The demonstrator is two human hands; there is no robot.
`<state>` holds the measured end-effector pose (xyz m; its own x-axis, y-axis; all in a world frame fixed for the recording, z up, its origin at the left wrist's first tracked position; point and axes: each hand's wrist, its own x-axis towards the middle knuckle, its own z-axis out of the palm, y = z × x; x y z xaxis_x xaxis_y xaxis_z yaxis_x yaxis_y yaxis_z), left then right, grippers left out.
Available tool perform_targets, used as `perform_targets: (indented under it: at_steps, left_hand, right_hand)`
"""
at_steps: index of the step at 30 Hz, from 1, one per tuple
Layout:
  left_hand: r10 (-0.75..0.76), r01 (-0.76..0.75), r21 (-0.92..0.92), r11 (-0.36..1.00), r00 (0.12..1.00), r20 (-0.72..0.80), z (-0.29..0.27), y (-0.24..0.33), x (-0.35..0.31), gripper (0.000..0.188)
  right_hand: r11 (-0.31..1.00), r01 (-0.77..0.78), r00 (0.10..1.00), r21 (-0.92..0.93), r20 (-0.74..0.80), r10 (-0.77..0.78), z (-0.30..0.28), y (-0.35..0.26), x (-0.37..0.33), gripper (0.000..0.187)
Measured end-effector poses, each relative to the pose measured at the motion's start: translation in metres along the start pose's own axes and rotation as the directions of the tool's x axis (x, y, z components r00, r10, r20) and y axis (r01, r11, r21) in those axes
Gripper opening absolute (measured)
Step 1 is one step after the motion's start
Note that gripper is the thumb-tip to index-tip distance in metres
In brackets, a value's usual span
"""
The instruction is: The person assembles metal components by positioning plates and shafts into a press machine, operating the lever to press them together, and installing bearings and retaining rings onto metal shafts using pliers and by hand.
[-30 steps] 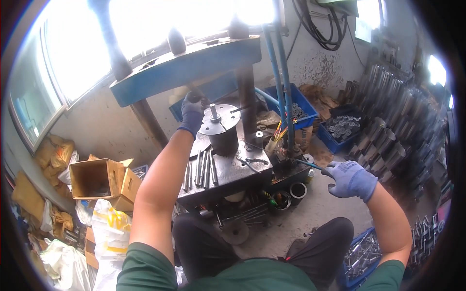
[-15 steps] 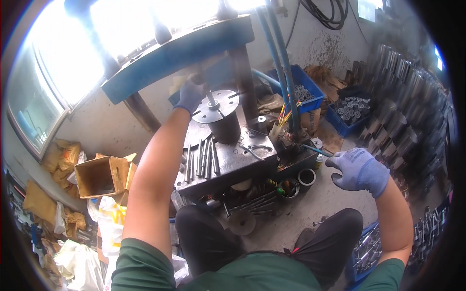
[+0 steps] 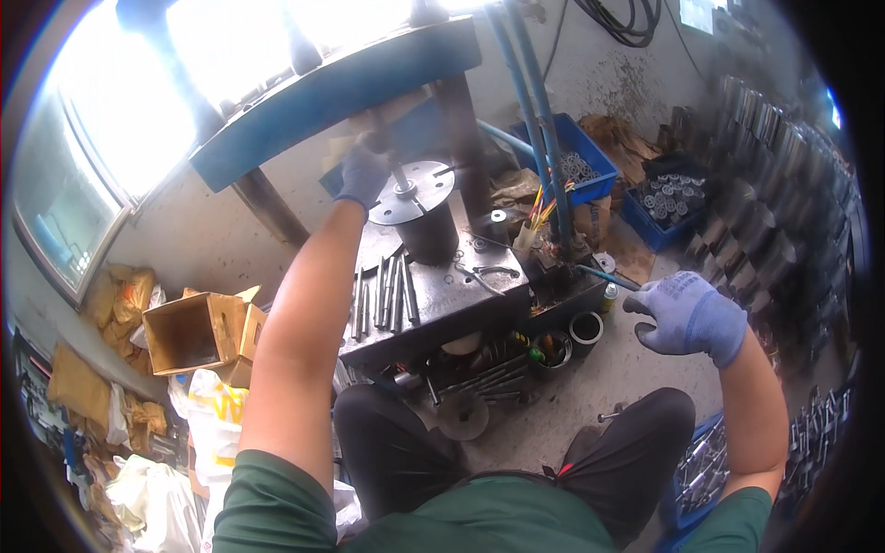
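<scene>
Left hand beside the slotted disc, right hand on the blue lever

The left hand [image 3: 365, 175], gloved, is raised under the blue press beam [image 3: 341, 92], close to the upright shaft [image 3: 399, 179] in the middle of the slotted metal disc [image 3: 435, 191]. A dark, blurred part shows at its top, and I cannot tell whether its fingers grasp it. The disc sits flat on a dark cylinder [image 3: 430, 236] standing on the metal table [image 3: 447, 300].

The right hand [image 3: 691, 315], also gloved, is well apart to the right, its fingers curled around the end of the blue lever [image 3: 604, 275], with the thumb standing off.

Metal rods [image 3: 396, 297] lie side by side near the table's front edge; pliers [image 3: 499, 271] lie to the right of the cylinder. Behind, a blue bin [image 3: 595, 191] holds round metal parts.
</scene>
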<state>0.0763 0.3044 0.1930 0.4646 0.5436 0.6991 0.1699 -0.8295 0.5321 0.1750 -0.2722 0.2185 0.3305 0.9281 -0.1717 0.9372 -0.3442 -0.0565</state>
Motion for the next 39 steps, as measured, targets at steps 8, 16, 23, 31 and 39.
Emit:
perform_targets:
  at_steps: [8, 16, 23, 31, 39]
  left_hand:
    - [-0.029, 0.056, -0.196, 0.979, 0.99, 0.136, 0.007, 0.032, -0.005, 0.011]
    - [-0.073, 0.093, -0.124, 0.988, 0.984, 0.162, 0.012, 0.059, -0.011, 0.015]
    - [-0.08, 0.086, -0.041, 0.995, 0.987, 0.138, 0.005, 0.039, -0.006, 0.015]
    - [-0.083, 0.091, -0.057, 0.994, 0.987, 0.136, 0.007, 0.041, -0.004, 0.016]
    - [-0.072, 0.071, 0.017, 0.997, 0.992, 0.105, 0.005, 0.025, 0.007, 0.017]
  right_hand:
    - [0.999, 0.026, 0.978, 0.032, -0.206, -0.019, 0.015, 0.014, -0.007, 0.036]
    - [0.987, -0.047, 0.949, 0.156, -0.301, 0.092, 0.028, 0.02, -0.01, 0.041]
    - [0.998, -0.008, 0.996, 0.069, -0.085, 0.013, 0.059, 0.004, -0.035, 0.037]
    - [0.989, -0.066, 0.985, 0.136, -0.147, 0.086, 0.048, 0.009, -0.036, 0.035]
    - [0.996, -0.076, 0.996, 0.043, 0.056, 0.074, 0.045, 0.009, -0.037, 0.035]
